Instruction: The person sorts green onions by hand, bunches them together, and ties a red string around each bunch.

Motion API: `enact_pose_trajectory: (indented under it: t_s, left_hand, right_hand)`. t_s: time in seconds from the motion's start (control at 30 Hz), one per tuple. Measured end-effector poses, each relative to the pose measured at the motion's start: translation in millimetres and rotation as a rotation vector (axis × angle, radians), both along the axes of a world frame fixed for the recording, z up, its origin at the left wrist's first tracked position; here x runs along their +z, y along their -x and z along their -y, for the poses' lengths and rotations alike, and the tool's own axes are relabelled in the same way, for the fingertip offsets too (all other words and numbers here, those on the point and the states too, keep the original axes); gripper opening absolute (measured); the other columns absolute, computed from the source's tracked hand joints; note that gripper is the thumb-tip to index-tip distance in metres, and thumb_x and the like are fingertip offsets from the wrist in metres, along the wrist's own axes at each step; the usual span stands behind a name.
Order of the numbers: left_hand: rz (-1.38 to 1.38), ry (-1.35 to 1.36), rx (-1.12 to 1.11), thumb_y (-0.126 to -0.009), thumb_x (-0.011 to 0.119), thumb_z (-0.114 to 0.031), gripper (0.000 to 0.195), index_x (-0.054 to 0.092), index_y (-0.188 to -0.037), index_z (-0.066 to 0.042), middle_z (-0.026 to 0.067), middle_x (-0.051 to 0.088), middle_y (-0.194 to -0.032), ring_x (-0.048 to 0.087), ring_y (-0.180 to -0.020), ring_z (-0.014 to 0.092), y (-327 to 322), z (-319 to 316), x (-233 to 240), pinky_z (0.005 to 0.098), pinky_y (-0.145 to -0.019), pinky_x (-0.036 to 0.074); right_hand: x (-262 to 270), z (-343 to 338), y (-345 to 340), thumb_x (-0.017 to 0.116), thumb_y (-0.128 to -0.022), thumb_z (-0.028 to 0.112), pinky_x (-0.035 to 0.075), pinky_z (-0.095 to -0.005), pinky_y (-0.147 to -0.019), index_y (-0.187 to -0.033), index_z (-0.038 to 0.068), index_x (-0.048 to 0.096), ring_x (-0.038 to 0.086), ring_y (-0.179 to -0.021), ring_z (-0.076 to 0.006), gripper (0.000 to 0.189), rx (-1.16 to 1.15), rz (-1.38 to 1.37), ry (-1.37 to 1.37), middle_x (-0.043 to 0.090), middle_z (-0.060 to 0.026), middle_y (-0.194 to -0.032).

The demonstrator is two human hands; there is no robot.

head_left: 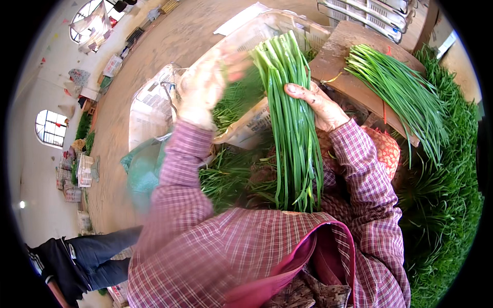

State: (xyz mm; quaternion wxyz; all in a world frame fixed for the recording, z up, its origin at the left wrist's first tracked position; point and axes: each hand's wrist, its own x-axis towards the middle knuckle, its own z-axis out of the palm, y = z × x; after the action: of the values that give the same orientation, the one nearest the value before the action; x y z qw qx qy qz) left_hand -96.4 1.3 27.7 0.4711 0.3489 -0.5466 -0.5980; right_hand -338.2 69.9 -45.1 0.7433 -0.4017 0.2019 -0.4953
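My right hand (325, 109) grips an upright bundle of long green leafy stalks (287, 127), like garlic chives, with its thumb across the front. The pale cut ends are at the top and the leaf tips hang down towards my lap. My left hand (204, 86) is raised left of the bundle, apart from it, and strongly blurred, so its fingers cannot be made out. A second bundle (400, 92), with a red tie beside it, lies on a brown wooden board (337, 46) at the right.
A white plastic crate (246, 36) with greens stands ahead, another crate (148, 111) at the left. A green plastic bag (144, 173) lies below it. A large heap of greens (450, 200) fills the right side. Stacked crates (366, 15) stand at the top right. A person (84, 261) is at the lower left.
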Motion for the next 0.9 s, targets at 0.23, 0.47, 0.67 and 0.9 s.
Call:
enact_pose_trajectory:
  t_s: [0.23,0.47,0.67,0.9]
  left_hand:
    - [-0.593,-0.159,-0.181,-0.103,0.042,-0.046,0.056,0.050,-0.136,-0.001,0.0163,0.048,-0.143,0.049,-0.129,0.029,71.1,-9.9,-36.2,0.0399,-0.110,0.039]
    - [-0.430,-0.065,-0.416,-0.081,0.074,-0.048,0.093,0.031,-0.147,0.001,0.0302,0.050,-0.135,0.055,-0.122,0.041,89.2,-15.4,-34.9,0.0484,-0.098,0.053]
    - [-0.444,-0.136,-0.473,-0.086,0.071,-0.016,0.065,0.041,-0.141,0.003,0.0168,0.069,-0.106,0.069,-0.102,0.030,74.3,-18.7,-10.2,0.0406,-0.089,0.060]
    - [-0.461,-0.243,-0.270,-0.086,0.071,-0.015,0.053,0.050,-0.134,-0.003,0.0139,0.068,-0.099,0.068,-0.095,0.026,68.9,-24.4,-1.1,0.0405,-0.080,0.062]
  right_hand:
    - [12.8,-5.0,-1.4,0.078,-0.085,0.024,0.054,-0.0284,-0.086,-0.128,0.003,0.055,0.065,-0.100,-0.0130,0.053,-0.072,-0.156,0.058,0.067,-0.0071,-0.116]
    - [16.5,-5.7,-0.7,0.076,-0.087,0.025,0.054,-0.0288,-0.087,-0.125,0.000,0.057,0.065,-0.100,-0.0142,0.049,-0.026,-0.278,0.165,0.068,-0.0088,-0.112]
    - [30.6,-12.0,4.0,0.074,-0.088,0.038,0.055,-0.0318,-0.089,-0.126,-0.003,0.057,0.065,-0.102,-0.0173,0.059,0.018,-0.303,0.326,0.068,-0.0120,-0.109]
    - [60.1,-14.5,29.3,0.075,-0.086,0.034,0.054,-0.0299,-0.071,-0.110,-0.001,0.065,0.067,-0.079,-0.0146,0.043,-0.677,-0.762,0.634,0.070,-0.0092,-0.086]
